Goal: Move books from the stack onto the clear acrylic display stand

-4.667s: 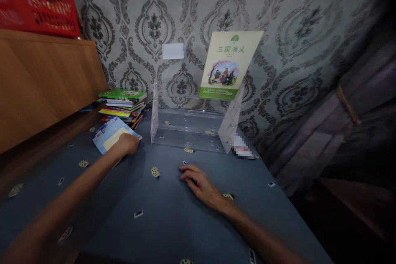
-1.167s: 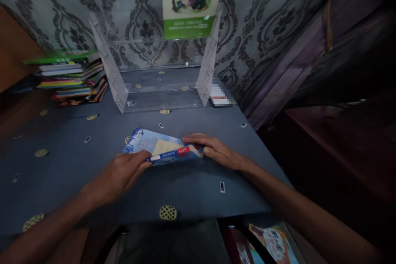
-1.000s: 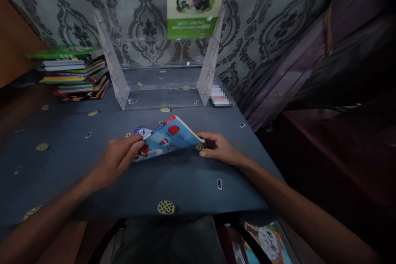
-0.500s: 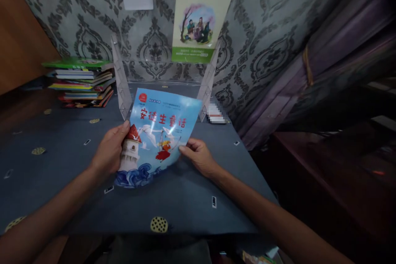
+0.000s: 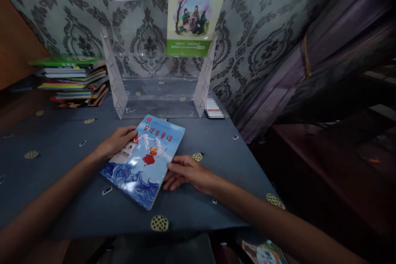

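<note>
A blue book [image 5: 144,161] held in front of the clear rack [image 5: 120,99]

The blue book is in front of the rack, a little apart from it, face up and turned askew. It is above the patterned tablecloth [image 5: 58,132]; whether it touches the cloth, I cannot tell. The left hand [image 5: 119,141] is closed upon its left edge, with the thumb laid on the cover and the other fingers mostly hidden. The right hand [image 5: 187,174] has its thumb at the opposite edge; its other fingers are half open, loosely curved, and partly under the book, so the hold looks light.

On the rack, toward its right side, stands a green-and-cream book [image 5: 192,16]. Left of the rack there is an uneven stack of books [image 5: 74,78], with a green one on top. Just beside the rack's right foot lies a white item [image 5: 214,109], blurred into squares. Farther right of the rack, a purple curtain [image 5: 278,82] is gathered by a tie [image 5: 306,55].
</note>
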`<state>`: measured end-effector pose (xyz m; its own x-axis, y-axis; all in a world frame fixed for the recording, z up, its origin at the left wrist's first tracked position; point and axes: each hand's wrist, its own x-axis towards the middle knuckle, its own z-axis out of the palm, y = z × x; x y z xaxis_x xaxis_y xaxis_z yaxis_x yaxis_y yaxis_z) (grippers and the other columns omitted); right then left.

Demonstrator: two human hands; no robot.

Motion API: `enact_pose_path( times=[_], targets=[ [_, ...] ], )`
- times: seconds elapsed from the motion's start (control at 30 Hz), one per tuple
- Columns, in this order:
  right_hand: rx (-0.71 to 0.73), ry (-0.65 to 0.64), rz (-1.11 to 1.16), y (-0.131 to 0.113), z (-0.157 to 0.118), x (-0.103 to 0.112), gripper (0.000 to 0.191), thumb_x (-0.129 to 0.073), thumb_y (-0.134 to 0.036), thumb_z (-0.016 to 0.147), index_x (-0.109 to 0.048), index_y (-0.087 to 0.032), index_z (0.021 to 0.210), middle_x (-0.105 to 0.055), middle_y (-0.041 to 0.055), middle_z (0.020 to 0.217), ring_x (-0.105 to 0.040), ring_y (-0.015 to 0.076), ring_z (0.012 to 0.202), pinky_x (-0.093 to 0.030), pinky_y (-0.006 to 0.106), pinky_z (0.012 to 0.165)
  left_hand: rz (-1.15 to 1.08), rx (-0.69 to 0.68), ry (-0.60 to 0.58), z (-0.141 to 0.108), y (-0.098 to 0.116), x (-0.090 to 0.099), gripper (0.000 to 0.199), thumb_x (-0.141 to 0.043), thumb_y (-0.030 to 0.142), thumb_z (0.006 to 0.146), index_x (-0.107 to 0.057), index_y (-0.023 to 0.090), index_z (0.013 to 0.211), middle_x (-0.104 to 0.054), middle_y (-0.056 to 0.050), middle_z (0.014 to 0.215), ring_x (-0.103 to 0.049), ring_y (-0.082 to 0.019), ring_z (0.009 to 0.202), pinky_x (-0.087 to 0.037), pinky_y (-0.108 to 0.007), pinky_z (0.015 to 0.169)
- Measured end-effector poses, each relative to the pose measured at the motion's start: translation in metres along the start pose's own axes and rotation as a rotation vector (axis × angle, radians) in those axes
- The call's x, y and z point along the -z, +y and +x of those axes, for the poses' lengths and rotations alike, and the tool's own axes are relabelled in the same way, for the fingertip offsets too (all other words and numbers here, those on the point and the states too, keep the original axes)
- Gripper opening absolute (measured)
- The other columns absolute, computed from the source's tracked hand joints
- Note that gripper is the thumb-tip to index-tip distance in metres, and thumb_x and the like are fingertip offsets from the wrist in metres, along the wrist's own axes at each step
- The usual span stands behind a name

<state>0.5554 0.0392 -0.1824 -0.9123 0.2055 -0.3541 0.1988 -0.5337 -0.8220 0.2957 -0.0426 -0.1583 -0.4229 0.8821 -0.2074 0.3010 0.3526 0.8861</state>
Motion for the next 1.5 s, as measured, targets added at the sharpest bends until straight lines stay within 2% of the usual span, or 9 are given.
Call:
enact_pose_path(
  times=[0.13, 0.23, 0.37, 0.43, 0.53, 0.67, 0.77, 1.1, 1.5],
  targets=[
    [-0.088, 0.016, -0.07, -0.006, -0.003, 0.005, 0.046, -0.081, -0.055, 0.077, -0.064, -0.013, 0.086, -0.075, 0.0055, 0.076, -0.075, 0.0152, 0.065, -0.058, 0.023, 0.059, 0.783, -0.168, 0.08, -0.005, 0.007, 0.008, 0.033, -0.045, 0.044, 0.093, -0.067, 0.022, 0.083, -0.069, -0.006, 0.075, -0.067, -0.025, 0.073, -0.048, -0.032, 0.065],
    [-0.115, 0.023, -0.271, -0.016, -0.001, 0.009, 0.038, -0.07, -0.051, 0.087, -0.061, -0.015, 0.081, -0.071, 0.0028, 0.066, -0.069, 0.0127, 0.053, -0.049, 0.021, 0.048, 1.054, -0.205, 0.155, -0.012, 0.011, 0.006, 0.04, -0.037, 0.044, 0.099, -0.07, 0.022, 0.102, -0.073, -0.012, 0.104, -0.069, -0.032, 0.092, -0.051, -0.041, 0.074],
    [0.244, 0.156, -0.745, -0.039, 0.019, 0.007, 0.031, -0.051, -0.037, 0.099, -0.063, -0.016, 0.08, -0.071, 0.003, 0.07, -0.066, 0.012, 0.056, -0.049, 0.023, 0.053, 0.994, -0.424, 0.151, -0.01, 0.002, -0.004, 0.038, -0.038, 0.036, 0.1, -0.064, 0.019, 0.121, -0.068, -0.013, 0.122, -0.064, -0.031, 0.114, -0.052, -0.046, 0.095],
    [0.521, 0.247, -1.041, -0.05, 0.039, 0.005, 0.023, -0.05, -0.028, 0.1, -0.068, -0.016, 0.091, -0.077, 0.0078, 0.091, -0.073, 0.0182, 0.083, -0.057, 0.032, 0.078, 0.928, -0.531, 0.142, -0.008, -0.007, -0.01, 0.036, -0.039, 0.034, 0.1, -0.061, 0.018, 0.125, -0.066, -0.014, 0.129, -0.061, -0.03, 0.12, -0.05, -0.048, 0.102],
    [0.728, 0.227, -1.311, -0.058, 0.079, 0.006, 0.03, -0.051, -0.017, 0.099, -0.064, -0.017, 0.126, -0.067, 0.0136, 0.135, -0.061, 0.0245, 0.129, -0.047, 0.043, 0.111, 0.874, -0.593, 0.152, -0.006, -0.021, -0.016, 0.035, -0.038, 0.032, 0.101, -0.059, 0.019, 0.127, -0.064, -0.014, 0.135, -0.06, -0.029, 0.125, -0.049, -0.051, 0.105],
    [0.722, 0.141, -1.47, -0.056, 0.117, 0.017, 0.037, -0.047, -0.013, 0.1, -0.058, -0.019, 0.134, -0.063, 0.0129, 0.141, -0.055, 0.0239, 0.138, -0.044, 0.046, 0.116, 0.851, -0.625, 0.183, -0.004, -0.03, -0.019, 0.036, -0.037, 0.032, 0.102, -0.059, 0.019, 0.127, -0.065, -0.014, 0.135, -0.061, -0.029, 0.125, -0.05, -0.049, 0.106],
    [0.692, 0.133, -1.486, -0.052, 0.122, 0.03, 0.039, -0.044, -0.009, 0.1, -0.058, -0.017, 0.136, -0.062, 0.0145, 0.144, -0.052, 0.0245, 0.141, -0.041, 0.048, 0.118, 0.85, -0.638, 0.188, -0.004, -0.031, -0.019, 0.035, -0.038, 0.031, 0.102, -0.06, 0.019, 0.127, -0.066, -0.013, 0.135, -0.06, -0.029, 0.126, -0.05, -0.05, 0.107],
    [0.653, 0.118, -1.267, -0.04, 0.073, 0.082, 0.048, -0.043, -0.01, 0.101, -0.056, -0.027, 0.143, -0.051, 0.0079, 0.156, -0.043, 0.0207, 0.148, -0.025, 0.055, 0.127, 0.811, -0.615, 0.161, -0.005, -0.028, -0.02, 0.04, -0.035, 0.033, 0.102, -0.06, 0.018, 0.129, -0.064, -0.015, 0.139, -0.057, -0.03, 0.132, -0.046, -0.052, 0.111],
    [0.701, 0.313, -1.371, -0.023, 0.024, 0.089, 0.04, -0.049, -0.016, 0.099, -0.064, -0.023, 0.135, -0.061, 0.011, 0.147, -0.049, 0.0262, 0.144, -0.039, 0.057, 0.118, 0.919, -0.65, 0.05, 0.004, 0.001, -0.023, 0.036, -0.037, 0.031, 0.1, -0.064, 0.017, 0.119, -0.067, -0.016, 0.128, -0.054, -0.032, 0.133, -0.043, -0.053, 0.112]
  ],
)
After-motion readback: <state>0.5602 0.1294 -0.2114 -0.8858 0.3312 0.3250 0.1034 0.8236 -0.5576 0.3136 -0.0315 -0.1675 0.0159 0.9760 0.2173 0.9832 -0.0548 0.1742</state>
